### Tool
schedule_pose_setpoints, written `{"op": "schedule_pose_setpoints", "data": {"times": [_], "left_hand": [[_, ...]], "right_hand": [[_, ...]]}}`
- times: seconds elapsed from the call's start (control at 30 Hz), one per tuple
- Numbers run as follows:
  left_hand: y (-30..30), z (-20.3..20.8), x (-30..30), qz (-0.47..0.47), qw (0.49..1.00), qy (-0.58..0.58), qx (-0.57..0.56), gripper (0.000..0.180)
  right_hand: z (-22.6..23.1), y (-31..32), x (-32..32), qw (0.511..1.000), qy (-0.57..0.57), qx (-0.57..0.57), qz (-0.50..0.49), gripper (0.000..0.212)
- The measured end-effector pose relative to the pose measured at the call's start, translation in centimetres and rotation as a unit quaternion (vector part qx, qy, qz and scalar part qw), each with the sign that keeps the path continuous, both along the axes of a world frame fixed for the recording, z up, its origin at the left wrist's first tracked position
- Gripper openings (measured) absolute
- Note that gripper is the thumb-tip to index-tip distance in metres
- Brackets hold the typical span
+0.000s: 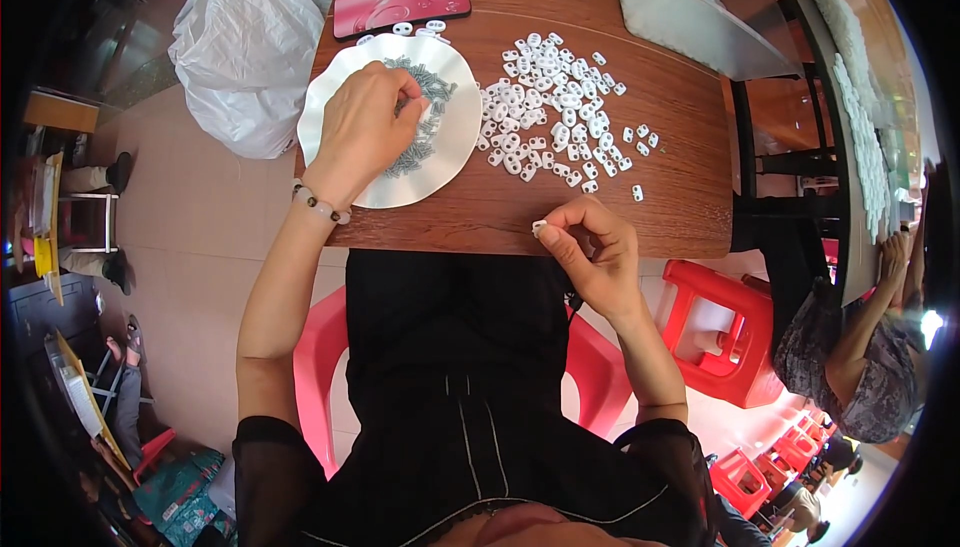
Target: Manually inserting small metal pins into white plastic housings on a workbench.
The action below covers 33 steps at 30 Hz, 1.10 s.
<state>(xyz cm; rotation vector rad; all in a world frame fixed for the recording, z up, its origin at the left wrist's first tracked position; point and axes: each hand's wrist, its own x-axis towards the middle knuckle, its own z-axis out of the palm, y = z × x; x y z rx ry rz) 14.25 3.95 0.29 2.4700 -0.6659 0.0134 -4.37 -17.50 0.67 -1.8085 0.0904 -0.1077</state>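
- Over the white plate (436,173): left hand (370,125), fingers narrowed at small grey parts (428,79); grasp indiscernible.
- At front: right hand (598,255), fingers pinching one white piece (539,228).
- On the bench (685,217), beside the plate: loose white pieces (561,135).

Bright scene, dark curved fisheye rim

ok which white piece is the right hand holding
The white piece pinched in the right hand, near the table edge; those in the scattered pile lie loose.
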Motion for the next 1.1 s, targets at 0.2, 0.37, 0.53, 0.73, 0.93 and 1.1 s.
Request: {"op": "schedule_pose_setpoints", "data": {"times": [0.2,0.37,0.53,0.73,0.93,1.1], "left_hand": [[-0.1,-0.6,-0.3,-0.010,0.995,-0.091,0.039,0.010],[-0.4,-0.7,-0.5,-0.019,0.992,-0.112,0.045,0.006],[-0.7,-1.2,-0.5,-0.037,0.988,-0.131,0.070,0.006],[0.3,-1.8,-0.5,-0.012,0.995,-0.103,0.005,0.006],[0.5,0.7,-1.4,-0.007,0.998,-0.011,-0.069,0.008],[0.4,3.2,-3.2,-0.023,0.986,0.074,-0.148,0.009]], "right_hand": [[-0.6,0.4,0.2,1.000,-0.001,0.028,0.000,0.008],[-1.5,0.2,0.4,0.999,-0.013,0.034,-0.005,0.008],[-1.8,0.3,0.4,0.999,-0.019,0.033,-0.005,0.008],[-1.5,0.3,1.3,0.999,-0.004,0.039,-0.008,0.009],[-0.2,1.0,4.5,1.000,-0.005,0.015,-0.024,0.010],[0.4,2.0,7.9,0.999,0.010,0.042,0.000,0.013]]}}
